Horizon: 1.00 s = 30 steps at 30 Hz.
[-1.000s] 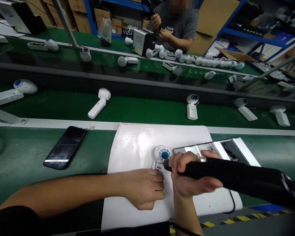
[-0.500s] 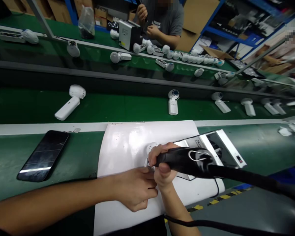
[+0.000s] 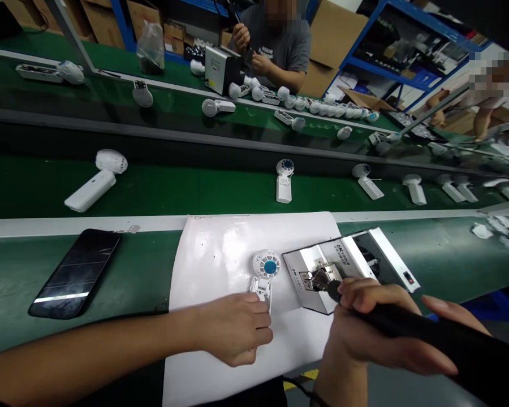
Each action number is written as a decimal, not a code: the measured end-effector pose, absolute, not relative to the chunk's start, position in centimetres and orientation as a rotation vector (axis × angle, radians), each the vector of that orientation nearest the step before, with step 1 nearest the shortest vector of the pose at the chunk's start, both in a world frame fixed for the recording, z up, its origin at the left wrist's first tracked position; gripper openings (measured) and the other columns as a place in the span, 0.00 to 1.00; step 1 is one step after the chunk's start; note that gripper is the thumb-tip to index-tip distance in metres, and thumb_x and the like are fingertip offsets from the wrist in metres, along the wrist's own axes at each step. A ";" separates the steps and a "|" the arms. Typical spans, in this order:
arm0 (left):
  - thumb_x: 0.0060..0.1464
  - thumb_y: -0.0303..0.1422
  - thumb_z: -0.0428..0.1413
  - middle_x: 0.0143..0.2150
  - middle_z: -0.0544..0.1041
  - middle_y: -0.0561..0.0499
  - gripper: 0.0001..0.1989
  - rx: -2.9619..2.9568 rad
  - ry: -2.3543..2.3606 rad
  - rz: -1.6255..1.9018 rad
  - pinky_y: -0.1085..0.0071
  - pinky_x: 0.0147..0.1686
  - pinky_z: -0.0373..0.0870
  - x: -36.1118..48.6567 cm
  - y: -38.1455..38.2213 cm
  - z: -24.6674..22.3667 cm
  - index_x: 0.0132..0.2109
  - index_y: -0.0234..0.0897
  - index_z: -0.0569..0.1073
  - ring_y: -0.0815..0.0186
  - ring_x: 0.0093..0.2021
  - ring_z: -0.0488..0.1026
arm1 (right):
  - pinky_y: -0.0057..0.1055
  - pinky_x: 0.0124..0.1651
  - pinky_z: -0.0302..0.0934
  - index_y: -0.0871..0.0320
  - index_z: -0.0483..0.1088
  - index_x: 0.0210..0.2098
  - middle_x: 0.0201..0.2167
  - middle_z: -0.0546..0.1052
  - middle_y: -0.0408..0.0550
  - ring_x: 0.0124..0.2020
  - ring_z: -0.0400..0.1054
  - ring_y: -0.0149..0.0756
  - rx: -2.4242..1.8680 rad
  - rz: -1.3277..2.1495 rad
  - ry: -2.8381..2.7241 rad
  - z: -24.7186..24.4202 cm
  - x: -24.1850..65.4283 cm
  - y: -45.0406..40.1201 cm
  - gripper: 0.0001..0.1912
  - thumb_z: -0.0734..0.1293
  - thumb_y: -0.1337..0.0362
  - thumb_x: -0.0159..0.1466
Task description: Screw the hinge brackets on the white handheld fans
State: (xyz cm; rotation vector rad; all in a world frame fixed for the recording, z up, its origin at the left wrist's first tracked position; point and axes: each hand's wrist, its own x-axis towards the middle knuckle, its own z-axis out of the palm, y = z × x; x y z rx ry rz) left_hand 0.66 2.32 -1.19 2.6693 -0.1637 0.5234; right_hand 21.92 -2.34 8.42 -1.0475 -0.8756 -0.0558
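R grip (image 3: 373, 342): drvr (image 3: 411, 323), prob. touching feeder (image 3: 348, 255)

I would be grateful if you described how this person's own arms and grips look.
The left grip and right grip are ungloved human hands. The left forearm is bare, with no watch showing; a thin black cord shows near the bare right forearm, and whether it is worn cannot be told.

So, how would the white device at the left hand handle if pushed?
The white device has a hard-looking shell, so it likely won't flex. On the glossy sheet it may slide easily. Its handle looks opened, so inner parts could be fragile.
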 end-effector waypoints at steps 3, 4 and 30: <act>0.62 0.30 0.62 0.37 0.76 0.49 0.05 2.669 -0.161 0.526 0.63 0.44 0.69 0.7 2.3 -1.3 0.40 0.38 0.73 0.59 0.40 0.71 | 0.35 0.19 0.59 0.47 0.68 0.50 0.19 0.69 0.33 0.14 0.57 0.33 -1.011 -0.102 -0.995 8.2 22.4 -1.6 0.28 0.66 0.30 0.70; 0.62 0.30 0.62 0.37 0.76 0.48 0.05 2.667 -0.162 0.530 0.62 0.45 0.69 0.7 2.3 -1.3 0.40 0.38 0.73 0.59 0.40 0.71 | 0.35 0.18 0.59 0.48 0.68 0.51 0.20 0.69 0.33 0.14 0.57 0.32 -0.996 -0.066 -1.029 8.1 22.0 -1.4 0.28 0.65 0.31 0.71; 0.70 0.48 0.62 0.40 0.81 0.44 0.21 2.941 0.257 0.700 0.50 0.66 0.68 0.7 -0.1 -1.0 0.45 0.32 0.79 0.52 0.46 0.75 | 0.29 0.19 0.60 0.50 0.69 0.49 0.21 0.68 0.31 0.15 0.59 0.30 -0.830 0.486 -1.041 4.7 16.8 0.9 0.19 0.70 0.43 0.73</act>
